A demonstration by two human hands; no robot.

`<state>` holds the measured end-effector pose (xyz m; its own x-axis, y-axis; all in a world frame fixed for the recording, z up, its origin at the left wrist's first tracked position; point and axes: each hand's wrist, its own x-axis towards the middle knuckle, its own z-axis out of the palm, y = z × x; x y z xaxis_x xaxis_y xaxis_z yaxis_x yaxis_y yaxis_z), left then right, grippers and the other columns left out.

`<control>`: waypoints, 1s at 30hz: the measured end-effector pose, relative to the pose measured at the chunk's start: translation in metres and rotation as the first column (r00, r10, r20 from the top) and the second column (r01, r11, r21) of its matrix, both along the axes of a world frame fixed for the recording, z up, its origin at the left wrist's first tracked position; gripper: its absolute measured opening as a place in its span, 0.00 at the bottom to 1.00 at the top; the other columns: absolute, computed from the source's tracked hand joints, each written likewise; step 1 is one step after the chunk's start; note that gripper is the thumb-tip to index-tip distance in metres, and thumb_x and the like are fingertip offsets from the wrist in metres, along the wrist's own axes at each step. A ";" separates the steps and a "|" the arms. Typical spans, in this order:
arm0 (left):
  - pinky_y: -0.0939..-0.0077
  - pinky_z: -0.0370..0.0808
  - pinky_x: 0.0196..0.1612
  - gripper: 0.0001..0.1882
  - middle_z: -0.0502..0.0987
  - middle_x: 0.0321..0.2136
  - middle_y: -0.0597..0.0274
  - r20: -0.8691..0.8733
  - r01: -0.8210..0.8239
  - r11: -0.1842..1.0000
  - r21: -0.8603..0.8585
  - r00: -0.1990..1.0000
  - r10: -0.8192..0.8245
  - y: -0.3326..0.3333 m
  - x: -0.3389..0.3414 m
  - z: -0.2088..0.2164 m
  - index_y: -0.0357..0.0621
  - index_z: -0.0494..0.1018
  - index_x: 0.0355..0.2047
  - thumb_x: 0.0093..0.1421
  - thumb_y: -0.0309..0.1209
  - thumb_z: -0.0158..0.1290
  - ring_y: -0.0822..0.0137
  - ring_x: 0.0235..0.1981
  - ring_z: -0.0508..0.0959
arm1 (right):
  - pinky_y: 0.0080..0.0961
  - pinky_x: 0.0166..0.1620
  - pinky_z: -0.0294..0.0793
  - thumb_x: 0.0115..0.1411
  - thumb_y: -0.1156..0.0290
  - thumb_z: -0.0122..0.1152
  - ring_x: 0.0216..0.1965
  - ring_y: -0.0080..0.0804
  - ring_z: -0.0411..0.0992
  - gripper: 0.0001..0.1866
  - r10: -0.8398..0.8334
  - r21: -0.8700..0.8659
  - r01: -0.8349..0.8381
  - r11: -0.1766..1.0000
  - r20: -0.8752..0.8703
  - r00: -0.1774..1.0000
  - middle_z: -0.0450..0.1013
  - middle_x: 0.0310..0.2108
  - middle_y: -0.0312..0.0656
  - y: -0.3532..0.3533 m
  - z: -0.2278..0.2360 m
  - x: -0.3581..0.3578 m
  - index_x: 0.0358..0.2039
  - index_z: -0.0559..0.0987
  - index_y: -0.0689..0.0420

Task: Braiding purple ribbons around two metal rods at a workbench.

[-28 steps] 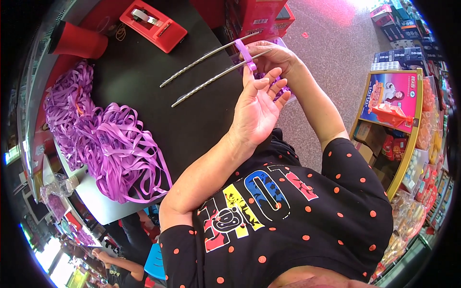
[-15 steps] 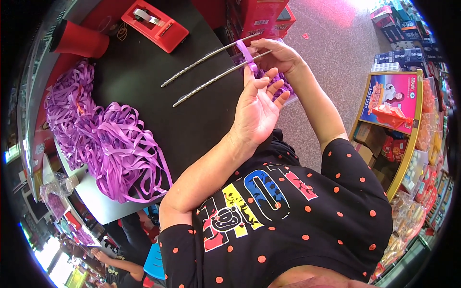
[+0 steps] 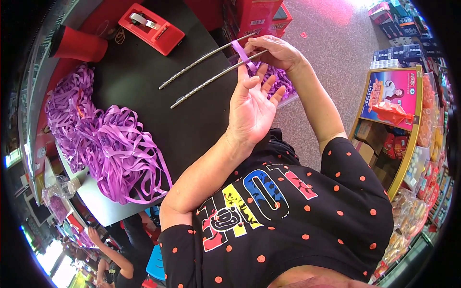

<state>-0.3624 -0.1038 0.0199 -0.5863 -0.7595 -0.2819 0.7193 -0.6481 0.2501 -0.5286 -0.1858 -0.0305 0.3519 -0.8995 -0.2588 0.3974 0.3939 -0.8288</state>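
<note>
Two thin twisted metal rods [image 3: 204, 87] extend side by side over the dark tabletop. A purple ribbon [image 3: 241, 53] crosses both near their right ends. My right hand [image 3: 278, 52] has its fingers bent around the ribbon at those ends; its fingertips are partly hidden. Just below, my left hand [image 3: 250, 111] is turned palm up with its fingers apart, and its index finger touches the ribbon beside the nearer rod. More purple ribbon pieces [image 3: 278, 85] fill a clear container behind my hands. A large heap of loose purple ribbon [image 3: 117, 149] lies on the table's left.
A red tape dispenser [image 3: 153, 31] and a red cylinder [image 3: 79, 44] stand toward the table's far side. Red boxes [image 3: 254, 17] are stacked beyond the table [image 3: 139, 84]. Shelves with packaged goods [image 3: 398, 139] line the right. Another person's arm [image 3: 113, 252] shows at lower left.
My left hand has shifted slightly left and its fingers have spread a little more. The ribbon across the rods hangs differently. The other person's arm at lower left has risen.
</note>
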 end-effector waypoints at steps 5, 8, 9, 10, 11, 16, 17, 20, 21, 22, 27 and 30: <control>0.56 0.54 0.62 0.39 0.55 0.56 0.59 -0.020 -0.003 1.000 -0.005 1.000 0.003 0.000 0.002 0.001 0.59 0.49 0.64 0.53 0.38 0.52 0.60 0.57 0.56 | 0.23 0.42 0.73 0.63 0.62 0.54 0.35 0.27 0.73 0.15 0.009 0.033 -0.010 0.999 0.030 1.000 0.76 0.34 0.41 0.003 -0.001 -0.002 0.36 0.79 0.63; 0.57 0.52 0.63 0.40 0.55 0.57 0.60 -0.012 0.000 1.000 0.000 1.000 0.000 0.000 0.002 0.001 0.60 0.48 0.64 0.53 0.39 0.53 0.60 0.57 0.56 | 0.24 0.45 0.73 0.64 0.62 0.53 0.37 0.28 0.74 0.17 -0.015 0.084 0.014 0.996 0.005 1.000 0.77 0.36 0.43 0.009 -0.013 -0.005 0.39 0.79 0.64; 0.57 0.52 0.63 0.40 0.55 0.57 0.60 -0.013 0.003 1.000 0.001 1.000 -0.003 0.000 0.001 0.001 0.60 0.48 0.64 0.53 0.39 0.53 0.60 0.57 0.56 | 0.24 0.45 0.73 0.64 0.62 0.53 0.36 0.27 0.74 0.17 -0.058 0.105 0.060 0.993 -0.022 0.998 0.77 0.36 0.43 0.011 -0.016 -0.007 0.39 0.79 0.65; 0.57 0.50 0.63 0.40 0.55 0.57 0.60 0.008 0.003 1.000 0.002 1.000 -0.003 0.000 0.000 0.000 0.60 0.47 0.64 0.53 0.40 0.53 0.60 0.57 0.56 | 0.24 0.45 0.73 0.64 0.62 0.53 0.36 0.27 0.74 0.17 -0.058 0.105 0.060 0.993 -0.020 0.998 0.77 0.36 0.43 0.017 -0.015 -0.006 0.39 0.79 0.65; 0.58 0.49 0.63 0.41 0.55 0.57 0.60 0.027 0.003 1.000 0.005 1.000 -0.003 0.000 0.000 0.000 0.61 0.46 0.65 0.53 0.40 0.53 0.61 0.57 0.56 | 0.23 0.44 0.73 0.63 0.62 0.54 0.36 0.26 0.73 0.16 -0.215 0.062 0.225 0.972 -0.132 0.968 0.77 0.36 0.42 0.028 -0.012 -0.003 0.38 0.79 0.64; 0.59 0.48 0.63 0.42 0.56 0.56 0.61 0.031 -0.013 1.000 0.010 0.999 0.013 -0.001 0.000 -0.003 0.62 0.43 0.65 0.54 0.43 0.52 0.63 0.57 0.57 | 0.16 0.36 0.68 0.56 0.73 0.60 0.30 0.15 0.68 0.06 -0.554 -0.339 0.439 0.832 -0.467 0.690 0.73 0.29 0.31 0.076 0.009 0.018 0.32 0.79 0.62; 0.60 0.49 0.63 0.42 0.56 0.55 0.62 0.040 -0.013 1.000 0.026 0.999 0.012 -0.001 0.000 -0.003 0.62 0.43 0.65 0.54 0.43 0.52 0.63 0.57 0.58 | 0.16 0.36 0.68 0.56 0.73 0.60 0.30 0.15 0.68 0.06 -0.560 -0.338 0.447 0.828 -0.467 0.684 0.73 0.29 0.31 0.081 0.010 0.024 0.32 0.79 0.62; 0.66 0.48 0.62 0.38 0.56 0.60 0.65 0.014 0.011 1.000 0.000 1.000 -0.011 -0.001 0.001 -0.001 0.60 0.45 0.65 0.57 0.44 0.47 0.67 0.60 0.55 | 0.17 0.36 0.69 0.52 0.75 0.64 0.33 0.18 0.70 0.07 -0.597 -0.443 0.412 0.797 -0.466 0.653 0.73 0.30 0.34 0.089 0.025 0.043 0.33 0.80 0.62; 0.65 0.47 0.62 0.36 0.57 0.59 0.65 -0.013 0.012 0.999 -0.039 1.000 -0.012 -0.002 0.002 -0.001 0.59 0.47 0.65 0.58 0.44 0.46 0.67 0.59 0.57 | 0.17 0.36 0.69 0.52 0.75 0.64 0.33 0.18 0.70 0.07 -0.600 -0.443 0.416 0.794 -0.464 0.651 0.73 0.30 0.34 0.087 0.024 0.046 0.33 0.80 0.62; 0.64 0.47 0.63 0.34 0.59 0.59 0.65 0.002 0.001 1.000 -0.027 1.000 -0.001 -0.002 0.001 -0.002 0.57 0.49 0.64 0.59 0.44 0.45 0.68 0.60 0.57 | 0.17 0.37 0.70 0.52 0.74 0.65 0.33 0.19 0.70 0.08 -0.594 -0.505 0.338 0.794 -0.528 0.607 0.72 0.31 0.34 0.084 0.022 0.046 0.33 0.80 0.62; 0.64 0.51 0.62 0.32 0.62 0.54 0.65 -0.012 -0.017 0.999 -0.039 1.000 0.016 0.000 -0.001 0.000 0.56 0.52 0.62 0.59 0.43 0.46 0.67 0.58 0.59 | 0.19 0.37 0.70 0.55 0.71 0.64 0.33 0.21 0.71 0.09 -0.559 -0.527 0.251 0.812 -0.577 0.596 0.72 0.30 0.36 0.081 0.019 0.047 0.34 0.80 0.63; 0.66 0.55 0.60 0.28 0.65 0.49 0.65 -0.022 -0.044 0.999 -0.007 0.999 0.044 0.001 0.001 -0.003 0.55 0.56 0.60 0.59 0.41 0.47 0.67 0.54 0.63 | 0.18 0.36 0.70 0.57 0.69 0.62 0.33 0.20 0.70 0.10 -0.495 -0.406 0.297 0.864 -0.578 0.649 0.72 0.31 0.35 0.085 0.027 0.052 0.34 0.79 0.64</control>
<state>-0.3619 -0.1032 0.0171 -0.5580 -0.7868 -0.2637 0.7525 -0.6137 0.2389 -0.4763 -0.1003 -0.0030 -0.2204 -0.9752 -0.0209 -0.2057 0.0674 -0.9763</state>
